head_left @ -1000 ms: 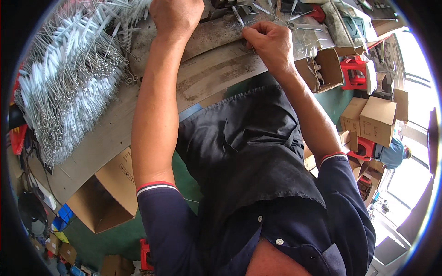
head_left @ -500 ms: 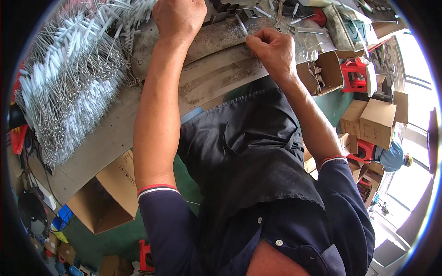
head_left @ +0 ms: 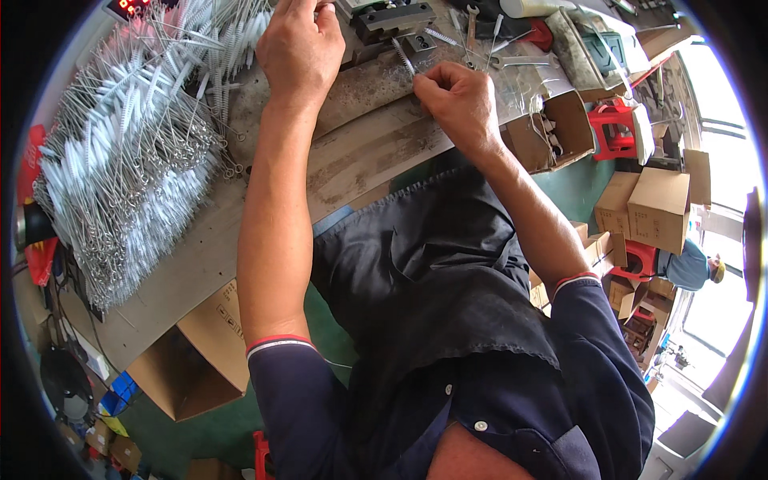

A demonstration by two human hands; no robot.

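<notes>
My right hand (head_left: 460, 106) is closed in a pinch above the front part of the bench. A small twisted-wire brush with white bristles (head_left: 402, 56) slants up and left from its thumb and fingertips. At the top edge of the view, my left hand (head_left: 300, 56) is closed with its fingers curled. Its fingertips are partly cut off, so what they hold cannot be made out. Between and beyond the hands sits a dark metal fixture (head_left: 392, 22). On the left of the bench lies a large heap of white wire brushes (head_left: 132, 172) with looped ends.
An open-end wrench (head_left: 524, 60) and a few loose brushes lie right of the fixture. An open cardboard box (head_left: 572, 128) adjoins the bench's right end, beside a red stool (head_left: 612, 132). Another open carton (head_left: 188, 368) stands below the bench at left. A person (head_left: 686, 266) sits far right.
The whole view has shifted a little, with the bench lower and the near tools further left. Both hands keep nearly the same places over the bench, and the brush stays at my right fingertips.
</notes>
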